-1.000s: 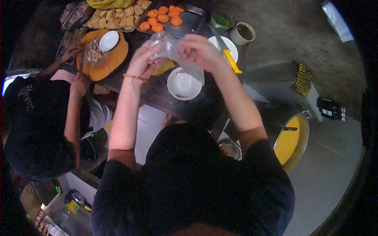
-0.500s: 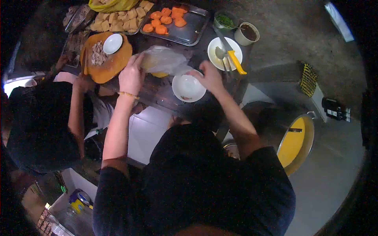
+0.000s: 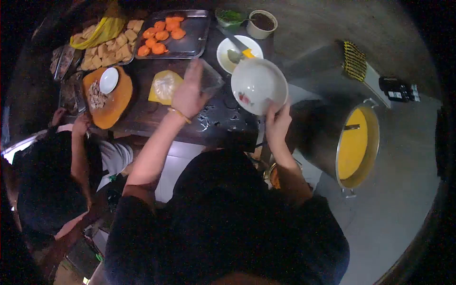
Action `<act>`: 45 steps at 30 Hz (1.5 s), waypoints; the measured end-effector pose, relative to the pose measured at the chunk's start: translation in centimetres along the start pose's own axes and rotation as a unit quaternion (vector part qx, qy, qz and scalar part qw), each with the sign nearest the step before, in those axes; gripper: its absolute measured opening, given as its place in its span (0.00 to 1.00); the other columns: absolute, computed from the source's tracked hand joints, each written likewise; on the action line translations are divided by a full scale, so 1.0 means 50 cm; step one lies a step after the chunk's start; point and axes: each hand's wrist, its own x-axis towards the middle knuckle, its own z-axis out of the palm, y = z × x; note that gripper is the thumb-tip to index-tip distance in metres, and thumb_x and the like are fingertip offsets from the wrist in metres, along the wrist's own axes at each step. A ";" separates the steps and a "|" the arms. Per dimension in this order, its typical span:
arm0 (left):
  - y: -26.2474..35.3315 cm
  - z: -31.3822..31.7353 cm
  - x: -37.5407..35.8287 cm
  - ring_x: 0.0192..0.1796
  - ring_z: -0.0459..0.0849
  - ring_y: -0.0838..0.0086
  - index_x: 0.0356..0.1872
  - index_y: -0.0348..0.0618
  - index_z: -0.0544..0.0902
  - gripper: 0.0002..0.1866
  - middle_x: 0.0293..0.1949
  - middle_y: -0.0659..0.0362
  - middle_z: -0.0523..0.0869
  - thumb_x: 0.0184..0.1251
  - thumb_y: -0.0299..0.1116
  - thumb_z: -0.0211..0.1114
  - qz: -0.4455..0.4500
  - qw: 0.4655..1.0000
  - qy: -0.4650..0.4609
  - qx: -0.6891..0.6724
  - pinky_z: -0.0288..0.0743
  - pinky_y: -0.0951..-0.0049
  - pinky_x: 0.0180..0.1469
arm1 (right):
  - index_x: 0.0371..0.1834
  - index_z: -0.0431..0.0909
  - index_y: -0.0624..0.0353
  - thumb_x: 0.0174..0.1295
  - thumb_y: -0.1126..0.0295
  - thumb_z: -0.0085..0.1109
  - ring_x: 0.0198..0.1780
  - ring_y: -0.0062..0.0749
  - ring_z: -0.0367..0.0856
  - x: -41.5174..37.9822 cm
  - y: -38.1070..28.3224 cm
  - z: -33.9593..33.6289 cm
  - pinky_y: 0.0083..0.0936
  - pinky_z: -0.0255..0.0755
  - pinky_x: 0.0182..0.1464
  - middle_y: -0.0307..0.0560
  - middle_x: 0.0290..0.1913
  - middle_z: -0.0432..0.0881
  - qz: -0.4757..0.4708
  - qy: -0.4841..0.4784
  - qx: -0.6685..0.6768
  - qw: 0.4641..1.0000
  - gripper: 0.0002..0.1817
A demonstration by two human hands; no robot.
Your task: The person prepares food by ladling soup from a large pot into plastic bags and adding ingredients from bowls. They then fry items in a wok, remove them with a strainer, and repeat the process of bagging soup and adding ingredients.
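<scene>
Table (image 3: 142, 95): dark, mostly left of the bowl (image 3: 259, 85). Pot (image 3: 323, 137): holds yellow contents; right of and nearer than the bowl. Tray (image 3: 194, 40): bears orange pieces (image 3: 161, 35); beyond the bowl, leftward. Board (image 3: 121, 92): far left of the bowl. Bowl: white, tilted, in the right hand (image 3: 278, 121), thumb and fingers closed at its near rim. Plate (image 3: 222, 54): just beyond the bowl. Left hand (image 3: 190, 92): left of the bowl, fingers straight, blurred; cannot tell whether it grips the bag (image 3: 211, 78). Bag: clear, between left hand and bowl.
</scene>
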 end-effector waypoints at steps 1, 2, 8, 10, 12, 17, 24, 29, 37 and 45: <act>0.027 0.021 0.011 0.53 0.72 0.54 0.62 0.36 0.55 0.43 0.64 0.48 0.58 0.38 0.21 0.62 0.066 0.997 0.034 0.017 0.71 0.66 0.51 | 0.64 0.52 0.55 0.56 0.75 0.49 0.25 0.48 0.79 0.006 -0.012 -0.005 0.35 0.72 0.27 0.60 0.27 0.78 -0.019 0.028 -0.004 0.999 0.31; 0.057 0.036 0.022 0.48 0.75 0.51 0.62 0.33 0.54 0.41 0.64 0.49 0.57 0.40 0.22 0.60 0.131 0.988 0.068 0.034 0.74 0.63 0.45 | 0.64 0.52 0.54 0.57 0.74 0.48 0.23 0.47 0.78 0.013 -0.026 -0.006 0.34 0.71 0.26 0.60 0.26 0.77 -0.039 0.056 -0.007 0.998 0.30; 0.182 0.041 0.020 0.36 0.80 0.53 0.63 0.42 0.55 0.39 0.65 0.54 0.56 0.44 0.21 0.55 0.154 0.964 -0.198 -0.094 0.76 0.61 0.35 | 0.65 0.49 0.56 0.55 0.76 0.47 0.20 0.50 0.75 0.048 -0.027 0.027 0.37 0.70 0.24 0.61 0.26 0.76 -0.083 -0.068 -0.054 0.993 0.32; 0.158 0.055 -0.004 0.33 0.80 0.53 0.62 0.45 0.58 0.35 0.65 0.57 0.57 0.45 0.22 0.54 0.226 0.951 -0.201 -0.068 0.75 0.61 0.33 | 0.63 0.55 0.58 0.55 0.76 0.47 0.19 0.47 0.75 0.058 0.013 0.045 0.37 0.70 0.24 0.59 0.25 0.76 -0.145 -0.059 -0.030 0.987 0.29; 0.149 0.040 -0.010 0.30 0.79 0.53 0.58 0.44 0.63 0.31 0.62 0.56 0.61 0.47 0.24 0.55 0.257 0.936 -0.239 -0.020 0.75 0.62 0.30 | 0.52 0.68 0.64 0.56 0.73 0.48 0.19 0.37 0.77 0.076 0.050 0.054 0.32 0.70 0.21 0.52 0.27 0.79 0.125 -0.204 0.128 0.962 0.19; 0.093 0.128 -0.133 0.33 0.80 0.62 0.52 0.41 0.69 0.22 0.49 0.53 0.72 0.53 0.30 0.59 0.109 0.971 -0.088 -0.195 0.74 0.68 0.29 | 0.36 0.73 0.68 0.56 0.73 0.48 0.16 0.27 0.75 0.066 0.119 0.142 0.22 0.66 0.16 0.46 0.22 0.79 0.164 -0.102 0.242 0.951 0.09; 0.022 0.165 -0.091 0.40 0.78 0.73 0.51 0.39 0.67 0.18 0.44 0.58 0.75 0.59 0.26 0.55 -0.330 0.706 0.160 -0.606 0.75 0.75 0.32 | 0.27 0.73 0.70 0.56 0.72 0.49 0.12 0.23 0.71 0.054 0.028 0.170 0.19 0.62 0.12 0.43 0.14 0.73 0.102 -0.199 0.211 0.952 0.09; 0.003 0.152 -0.035 0.39 0.78 0.74 0.49 0.41 0.70 0.17 0.43 0.58 0.76 0.57 0.27 0.54 -0.373 0.615 0.173 -0.673 0.74 0.73 0.37 | 0.33 0.74 0.63 0.48 0.70 0.55 0.41 0.39 0.74 0.087 -0.118 0.111 0.34 0.66 0.41 0.53 0.38 0.75 -0.068 -0.082 -0.154 0.982 0.10; 0.040 0.179 0.025 0.42 0.77 0.73 0.51 0.44 0.68 0.18 0.44 0.59 0.76 0.60 0.31 0.54 -0.352 0.611 0.092 -0.703 0.74 0.72 0.41 | 0.40 0.70 0.59 0.44 0.67 0.58 0.44 0.45 0.72 0.082 -0.152 0.092 0.37 0.62 0.48 0.50 0.42 0.74 -0.323 -0.229 -0.251 0.884 0.18; 0.154 0.162 0.103 0.49 0.75 0.72 0.57 0.45 0.65 0.24 0.47 0.60 0.75 0.61 0.39 0.58 -0.299 0.669 0.021 -0.680 0.71 0.69 0.50 | 0.36 0.74 0.64 0.52 0.55 0.55 0.41 0.51 0.73 0.154 -0.176 -0.047 0.38 0.67 0.45 0.58 0.38 0.75 -0.131 -0.317 -0.292 0.893 0.20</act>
